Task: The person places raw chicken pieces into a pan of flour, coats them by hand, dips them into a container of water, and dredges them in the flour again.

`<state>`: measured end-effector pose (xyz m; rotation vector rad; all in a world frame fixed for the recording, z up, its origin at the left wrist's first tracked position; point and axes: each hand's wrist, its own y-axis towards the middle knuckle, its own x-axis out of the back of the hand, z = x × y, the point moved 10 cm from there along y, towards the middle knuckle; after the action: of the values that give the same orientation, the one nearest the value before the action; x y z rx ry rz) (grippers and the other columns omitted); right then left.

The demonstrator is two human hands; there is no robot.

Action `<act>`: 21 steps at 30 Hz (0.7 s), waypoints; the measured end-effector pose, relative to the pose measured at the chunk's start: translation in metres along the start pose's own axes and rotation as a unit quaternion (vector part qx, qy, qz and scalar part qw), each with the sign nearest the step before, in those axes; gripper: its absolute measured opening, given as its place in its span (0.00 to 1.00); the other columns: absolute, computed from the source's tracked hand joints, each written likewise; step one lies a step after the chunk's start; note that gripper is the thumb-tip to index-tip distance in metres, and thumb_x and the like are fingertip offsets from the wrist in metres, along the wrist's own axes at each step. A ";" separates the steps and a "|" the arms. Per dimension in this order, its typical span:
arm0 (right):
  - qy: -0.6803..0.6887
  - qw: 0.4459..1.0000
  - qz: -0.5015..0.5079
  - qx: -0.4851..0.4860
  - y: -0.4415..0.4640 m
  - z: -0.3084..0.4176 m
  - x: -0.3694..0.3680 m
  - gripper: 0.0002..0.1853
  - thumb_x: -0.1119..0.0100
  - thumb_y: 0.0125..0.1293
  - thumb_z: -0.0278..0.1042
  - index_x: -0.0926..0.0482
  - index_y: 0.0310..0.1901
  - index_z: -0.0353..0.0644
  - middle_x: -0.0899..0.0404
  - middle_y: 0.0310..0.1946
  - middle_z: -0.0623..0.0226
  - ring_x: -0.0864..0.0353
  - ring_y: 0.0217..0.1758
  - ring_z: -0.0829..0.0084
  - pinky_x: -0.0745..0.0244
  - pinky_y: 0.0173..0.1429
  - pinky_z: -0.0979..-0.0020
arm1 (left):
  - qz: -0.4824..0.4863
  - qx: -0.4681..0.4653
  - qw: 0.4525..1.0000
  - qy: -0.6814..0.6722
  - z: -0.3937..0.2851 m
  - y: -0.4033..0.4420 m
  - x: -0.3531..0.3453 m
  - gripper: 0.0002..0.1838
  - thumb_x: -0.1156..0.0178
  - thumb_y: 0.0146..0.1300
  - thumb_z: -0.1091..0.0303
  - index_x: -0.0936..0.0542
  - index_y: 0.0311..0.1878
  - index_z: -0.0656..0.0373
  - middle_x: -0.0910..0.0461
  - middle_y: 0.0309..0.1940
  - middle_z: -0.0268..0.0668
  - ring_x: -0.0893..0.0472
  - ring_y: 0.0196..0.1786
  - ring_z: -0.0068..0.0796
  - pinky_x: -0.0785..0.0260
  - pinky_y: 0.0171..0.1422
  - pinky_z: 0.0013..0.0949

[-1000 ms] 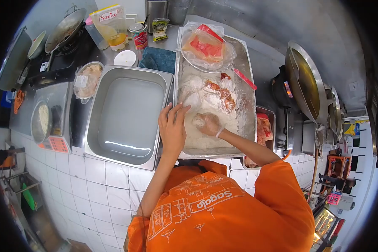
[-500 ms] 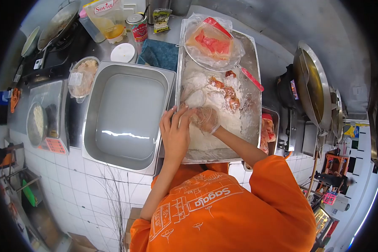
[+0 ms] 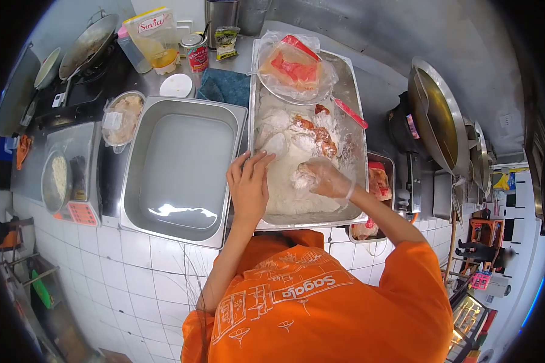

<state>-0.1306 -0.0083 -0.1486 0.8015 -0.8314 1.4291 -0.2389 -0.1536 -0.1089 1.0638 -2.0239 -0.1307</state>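
Here is the right hand (image 3: 324,177), in a clear glove, fingers curled narrow around a lump (image 3: 303,177) – pale, uneven, thickly dusted white – low over the near half of the tray. It sits against the flour (image 3: 278,196), which spreads soft and loose beneath; whether it touches bottom, I cannot tell.

Over on the tray's left edge, the left hand (image 3: 247,176) is bare, fingers loosely spread and grasping nothing, their tips just beside a rounded white piece (image 3: 277,145).

Move up the tray (image 3: 346,75) and there are the brown pieces (image 3: 326,146), glossy and reddish where the coating is patchy, chalky elsewhere. A red-handled tool (image 3: 351,114) lies along the right side, and at the far end a clear bag (image 3: 297,68) with something red and pale inside.

Left of the tray stands a deep steel pan (image 3: 200,105), clear liquid shining in it, a blue-green cloth (image 3: 225,86) just beyond. Out to the right – raw-looking meat (image 3: 378,181) in a smaller tray, and farther along a wide wok (image 3: 433,115) holding yellowish oil.
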 end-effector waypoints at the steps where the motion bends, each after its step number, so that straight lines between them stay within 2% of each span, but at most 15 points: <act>1: -0.052 0.993 -0.088 0.053 -0.007 0.015 0.015 0.22 0.32 0.53 0.29 0.19 0.53 0.40 0.17 0.45 0.58 0.17 0.45 0.55 0.21 0.49 0.63 | 0.001 -0.002 1.000 -0.001 0.000 -0.001 0.000 0.22 0.39 0.62 0.77 0.19 0.59 0.46 0.20 0.58 0.29 0.29 0.66 0.41 0.42 0.71 0.46; 4: -0.030 0.994 -0.068 0.074 -0.026 -0.013 -0.035 0.20 0.36 0.55 0.25 0.18 0.52 0.42 0.17 0.44 0.59 0.16 0.45 0.56 0.20 0.46 0.62 | -0.001 -0.007 1.000 0.002 -0.001 -0.002 0.001 0.22 0.40 0.62 0.78 0.19 0.58 0.46 0.20 0.57 0.30 0.29 0.66 0.41 0.42 0.71 0.46; 6: -0.053 0.996 -0.018 0.073 -0.038 -0.026 -0.073 0.19 0.40 0.57 0.23 0.18 0.51 0.44 0.17 0.44 0.60 0.16 0.44 0.56 0.19 0.46 0.62 | 0.000 -0.003 1.000 -0.008 0.000 -0.004 0.001 0.22 0.40 0.62 0.78 0.19 0.58 0.47 0.20 0.57 0.30 0.29 0.66 0.41 0.42 0.71 0.47; 10: -0.047 0.998 0.003 0.037 -0.040 -0.043 -0.096 0.18 0.43 0.57 0.21 0.17 0.50 0.48 0.16 0.41 0.61 0.15 0.41 0.56 0.18 0.47 0.61 | -0.006 0.003 1.000 -0.012 0.003 -0.005 0.000 0.22 0.40 0.62 0.78 0.19 0.58 0.47 0.20 0.56 0.31 0.28 0.65 0.42 0.41 0.71 0.47; 13: 0.014 0.994 -0.075 0.073 -0.033 -0.045 -0.084 0.19 0.37 0.54 0.23 0.18 0.49 0.48 0.18 0.35 0.60 0.16 0.36 0.56 0.20 0.42 0.58 | -0.004 0.004 1.000 -0.006 0.003 -0.005 -0.001 0.22 0.41 0.62 0.78 0.19 0.58 0.48 0.19 0.55 0.32 0.28 0.65 0.42 0.41 0.70 0.47; 16: -0.039 0.999 -0.018 0.017 -0.018 -0.051 -0.064 0.21 0.30 0.49 0.27 0.17 0.48 0.47 0.16 0.34 0.58 0.16 0.36 0.55 0.22 0.40 0.59 | -0.013 0.001 1.000 -0.011 0.002 -0.005 0.001 0.21 0.41 0.62 0.79 0.19 0.58 0.48 0.19 0.54 0.32 0.28 0.65 0.42 0.41 0.71 0.46; 17: 0.016 0.999 -0.031 0.018 -0.012 -0.065 -0.058 0.23 0.28 0.47 0.26 0.17 0.50 0.47 0.15 0.36 0.57 0.15 0.36 0.61 0.23 0.40 0.61 | -0.011 0.003 1.000 -0.012 0.002 -0.005 0.001 0.21 0.41 0.62 0.79 0.19 0.58 0.48 0.19 0.53 0.33 0.28 0.65 0.42 0.41 0.71 0.46; 20: 0.209 0.968 0.015 -0.136 0.000 -0.064 -0.030 0.25 0.27 0.48 0.23 0.18 0.51 0.45 0.14 0.39 0.58 0.15 0.40 0.72 0.22 0.47 0.64 | -0.008 0.008 1.000 -0.012 0.002 -0.005 0.002 0.21 0.42 0.63 0.79 0.18 0.57 0.49 0.18 0.52 0.33 0.28 0.64 0.42 0.41 0.71 0.46; 21: 0.263 0.951 0.027 -0.159 0.000 -0.053 -0.019 0.26 0.28 0.48 0.22 0.19 0.53 0.42 0.14 0.40 0.60 0.17 0.43 0.78 0.22 0.52 0.65 | -0.009 0.009 1.000 -0.013 0.002 -0.004 0.002 0.20 0.42 0.64 0.79 0.18 0.57 0.49 0.18 0.52 0.33 0.27 0.64 0.43 0.41 0.70 0.46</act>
<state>-0.1297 0.0280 -0.1911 0.1347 -0.6431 1.4161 -0.2381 -0.1584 -0.1101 1.0960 -2.0424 -0.1361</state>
